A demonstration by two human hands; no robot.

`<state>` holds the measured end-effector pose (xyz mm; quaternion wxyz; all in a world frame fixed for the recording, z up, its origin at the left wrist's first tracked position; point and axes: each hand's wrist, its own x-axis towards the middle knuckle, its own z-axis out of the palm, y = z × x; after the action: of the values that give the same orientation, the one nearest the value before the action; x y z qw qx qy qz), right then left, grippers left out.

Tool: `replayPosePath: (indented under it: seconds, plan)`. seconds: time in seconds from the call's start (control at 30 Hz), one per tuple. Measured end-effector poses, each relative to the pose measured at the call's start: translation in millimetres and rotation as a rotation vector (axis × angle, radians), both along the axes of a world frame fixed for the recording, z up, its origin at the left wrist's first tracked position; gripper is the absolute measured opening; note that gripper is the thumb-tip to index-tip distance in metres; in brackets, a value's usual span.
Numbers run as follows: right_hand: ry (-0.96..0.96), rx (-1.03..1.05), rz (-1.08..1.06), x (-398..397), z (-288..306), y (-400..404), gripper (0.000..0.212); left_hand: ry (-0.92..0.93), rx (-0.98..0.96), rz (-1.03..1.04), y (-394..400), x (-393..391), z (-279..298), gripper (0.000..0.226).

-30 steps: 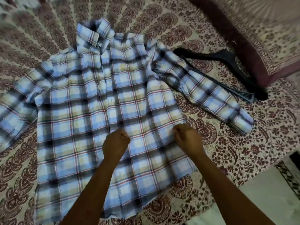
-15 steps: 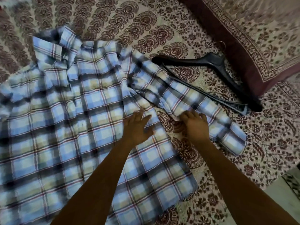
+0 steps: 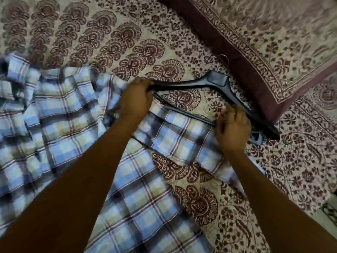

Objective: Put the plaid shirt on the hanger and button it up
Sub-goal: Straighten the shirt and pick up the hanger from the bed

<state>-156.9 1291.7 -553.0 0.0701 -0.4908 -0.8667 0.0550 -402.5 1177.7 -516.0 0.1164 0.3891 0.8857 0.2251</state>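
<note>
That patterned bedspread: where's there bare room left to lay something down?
Bare patterned bedspread lies beyond the blue plaid shirt, left of the maroon-bordered pillow. It is crowded where both hands meet the black plastic hanger.

1. A patterned bedsheet [image 3: 113, 33] covers nearly the whole view. Its cream ground is printed with rows of dark maroon fan-shaped motifs, and smaller flowers and leaves fill the right side.
2. A pillow [image 3: 273, 39] lies at the upper right on the bedsheet. It has a similar cream and maroon floral print and a broad plain maroon border along its edge.
3. A pale strip of floor [image 3: 326, 212] shows at the lower right edge, beyond the bedsheet.
</note>
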Motion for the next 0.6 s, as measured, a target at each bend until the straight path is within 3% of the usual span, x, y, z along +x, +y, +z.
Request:
replayPosePath:
  seconds: [0.13,0.27,0.33,0.47,0.6]
  plan:
    - [-0.036,-0.025,-0.098,-12.4,-7.4,42.0,0.055,0.223,-0.299,-0.162,49.3,-20.8,-10.5,0.042]
    - [-0.133,-0.073,-0.177,-13.6,-12.2,73.9,0.037,0.278,-0.488,-0.233,77.0,-33.6,-13.9,0.026]
    - [-0.080,-0.024,-0.125,-14.6,-9.2,80.0,0.028,0.271,-0.416,-0.205,79.0,-44.6,-12.1,0.021]
    - [0.166,0.144,-0.179,-22.8,3.1,64.1,0.035,0.381,-0.029,-0.103,66.6,-59.6,-8.8,0.023]
    - [0.262,0.163,-0.217,-42.1,12.4,79.0,0.042,0.436,0.088,0.004,93.4,-74.2,-7.2,0.026]
